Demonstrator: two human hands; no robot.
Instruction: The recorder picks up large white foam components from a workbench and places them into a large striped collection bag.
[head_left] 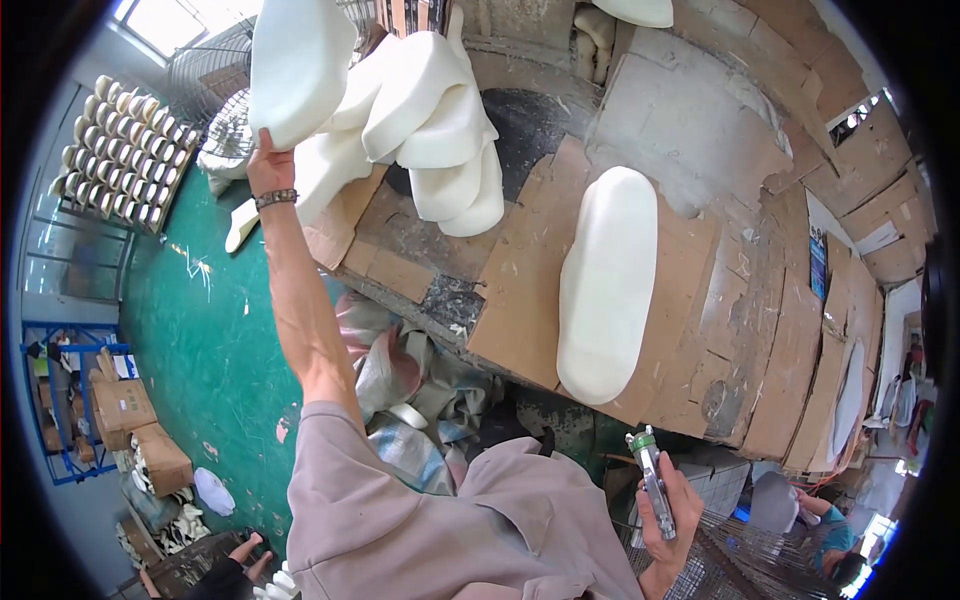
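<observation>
My left hand reaches far out to the upper left, its fingers closed on the lower edge of a large white moulded foam piece. Down at the lower right, my right hand is wrapped round a small silver hand tool with a green collar; its exact kind is unclear. A long white foam pad lies on the cardboard-covered workbench in front of me. Beside the held piece, several more white foam pieces are heaped in an overlapping pile.
Cardboard walls close in the bench's right side. Woven sacks lie below its front edge. A wire-caged fan stands near the left hand. On the green floor's far side is a loaded rack. Other people are at the lower left and lower right.
</observation>
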